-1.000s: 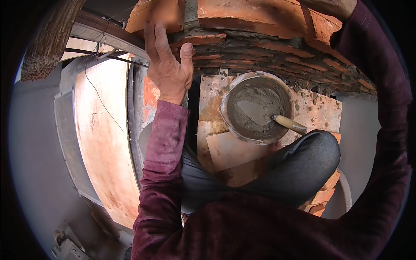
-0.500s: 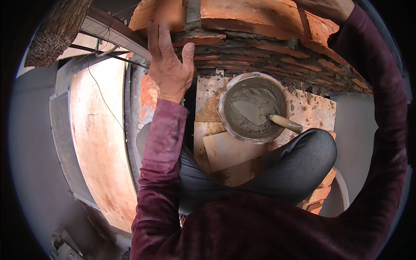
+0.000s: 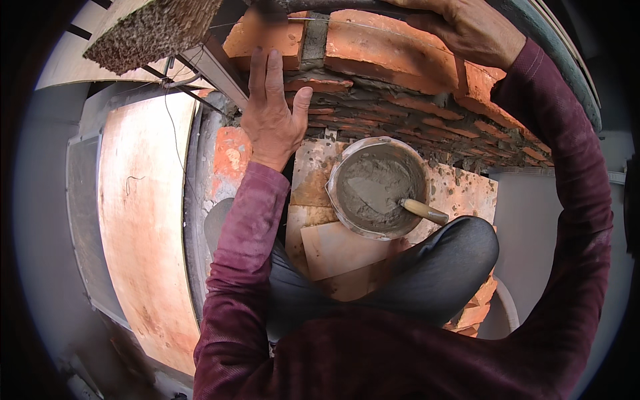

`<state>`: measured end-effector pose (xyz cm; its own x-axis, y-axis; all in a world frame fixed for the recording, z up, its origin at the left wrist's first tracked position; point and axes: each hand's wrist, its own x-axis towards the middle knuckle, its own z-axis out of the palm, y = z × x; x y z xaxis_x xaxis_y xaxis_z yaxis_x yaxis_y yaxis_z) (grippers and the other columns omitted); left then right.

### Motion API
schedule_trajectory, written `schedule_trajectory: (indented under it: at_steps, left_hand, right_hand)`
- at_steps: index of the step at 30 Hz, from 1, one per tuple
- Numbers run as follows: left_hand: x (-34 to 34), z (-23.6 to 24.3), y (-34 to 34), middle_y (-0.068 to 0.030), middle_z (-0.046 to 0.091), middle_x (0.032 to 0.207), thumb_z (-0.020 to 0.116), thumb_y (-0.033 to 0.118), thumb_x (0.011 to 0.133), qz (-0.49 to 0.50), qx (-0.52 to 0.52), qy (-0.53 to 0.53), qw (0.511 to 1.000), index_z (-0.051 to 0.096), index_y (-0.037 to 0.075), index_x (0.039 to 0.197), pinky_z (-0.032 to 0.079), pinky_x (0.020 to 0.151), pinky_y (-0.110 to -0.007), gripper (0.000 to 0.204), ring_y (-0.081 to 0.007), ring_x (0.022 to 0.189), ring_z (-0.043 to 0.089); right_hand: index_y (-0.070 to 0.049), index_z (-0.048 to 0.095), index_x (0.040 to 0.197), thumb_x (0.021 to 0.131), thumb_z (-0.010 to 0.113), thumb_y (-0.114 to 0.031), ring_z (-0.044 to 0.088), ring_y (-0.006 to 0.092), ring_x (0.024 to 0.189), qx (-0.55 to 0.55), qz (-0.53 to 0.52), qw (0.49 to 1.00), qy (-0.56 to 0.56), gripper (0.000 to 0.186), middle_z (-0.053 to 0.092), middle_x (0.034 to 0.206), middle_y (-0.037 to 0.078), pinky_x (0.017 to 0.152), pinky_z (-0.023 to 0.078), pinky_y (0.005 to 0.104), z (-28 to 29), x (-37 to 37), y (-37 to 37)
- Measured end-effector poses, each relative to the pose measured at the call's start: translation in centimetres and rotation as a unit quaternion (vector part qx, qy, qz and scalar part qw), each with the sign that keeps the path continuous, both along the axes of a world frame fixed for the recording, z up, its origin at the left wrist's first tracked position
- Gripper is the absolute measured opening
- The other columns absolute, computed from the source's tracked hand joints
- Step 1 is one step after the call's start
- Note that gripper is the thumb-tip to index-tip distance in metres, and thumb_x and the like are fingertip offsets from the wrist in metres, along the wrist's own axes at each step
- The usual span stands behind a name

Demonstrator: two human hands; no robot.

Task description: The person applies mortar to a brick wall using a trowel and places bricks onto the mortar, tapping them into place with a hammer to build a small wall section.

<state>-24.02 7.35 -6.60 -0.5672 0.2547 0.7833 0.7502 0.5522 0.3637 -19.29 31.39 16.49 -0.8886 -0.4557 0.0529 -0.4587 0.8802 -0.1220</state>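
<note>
My left hand (image 3: 273, 120) is open, fingertips raised against or just below an orange brick (image 3: 257, 47) on the top course of a curved brick wall (image 3: 400, 117) with grey mortar. At the top, my right hand (image 3: 460, 30) has its fingers bent over a dark bar-like object (image 3: 353, 7), partly out of view, with a blurred end above the left brick. A thin string crosses the bricks. Between the wall and my folded legs stands a bucket of grey mortar (image 3: 370, 180), with a wooden-handled trowel (image 3: 423, 210) in it.
A rough wooden post (image 3: 153, 30) juts in at upper left beside a rail and loose wires. A pale plywood panel (image 3: 140, 227) lies left of me. Spattered boards (image 3: 340, 250) are under the bucket. Broken bricks (image 3: 477, 307) lie by my right knee, near a grey surface (image 3: 527, 220).
The view has shifted, showing more of the wall's top. My right hand has moved left, and the dark object it grips has come into view. My left hand stays at the brick.
</note>
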Motion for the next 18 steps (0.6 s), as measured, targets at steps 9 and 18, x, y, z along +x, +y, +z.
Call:
schedule_trajectory:
  at_steps: [9,18]
  left_hand:
    - [-0.2,0.2,-0.4,-0.0137,0.035,0.151,0.067,0.035,0.087,0.007,-0.002,0.000,1.000,0.030,0.019,0.151,0.055,0.086,-0.038,0.075,-0.0332,0.124,0.053]
    - [-0.2,0.2,-0.5,-0.0073,0.036,0.152,0.068,0.036,0.086,0.028,-0.012,0.002,1.000,0.029,0.021,0.152,0.052,0.070,-0.036,0.078,-0.0249,0.081,0.054]
  right_hand:
    - [-0.006,0.053,0.135,0.090,0.057,-0.006,0.064,0.0395,0.101,0.016,0.003,1.000,0.012,0.045,0.064,0.116,0.023,0.086,0.052,0.0398,0.2,0.0,-0.7]
    - [-0.020,0.047,0.143,0.096,0.055,-0.013,0.063,0.0304,0.110,0.013,0.038,0.999,0.012,0.048,0.061,0.129,0.012,0.100,0.050,0.0404,-0.7,-2.0,0.9]
